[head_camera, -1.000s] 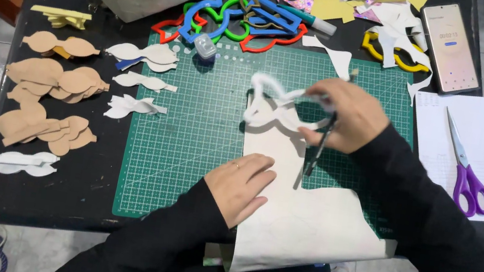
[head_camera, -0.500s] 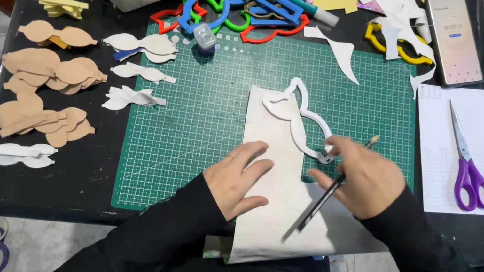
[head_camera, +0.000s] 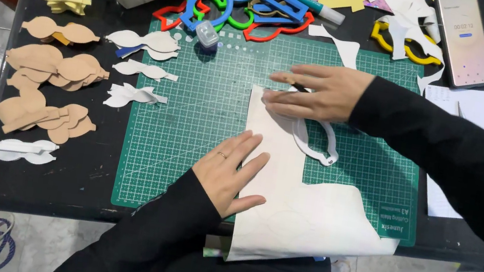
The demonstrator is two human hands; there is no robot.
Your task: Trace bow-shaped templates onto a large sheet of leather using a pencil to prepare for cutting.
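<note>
The left hand (head_camera: 229, 176) lies flat, fingers spread, palm down on the white sheet (head_camera: 301, 210), its grip open and empty. The right hand (head_camera: 320, 92) reaches in from three o'clock, fingers stretched toward nine o'clock, pressing a white template (head_camera: 317, 145) onto the sheet's top edge; its grip pinches a dark pen (head_camera: 299, 87). The sheet covers the green cutting mat (head_camera: 189, 140) at five o'clock on the black table (head_camera: 87, 176).

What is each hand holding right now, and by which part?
The right hand holds a thin dark tool, mostly hidden under its fingers, so the grip point cannot be told. The left hand grips nothing; it lies flat on the white sheet.
</note>
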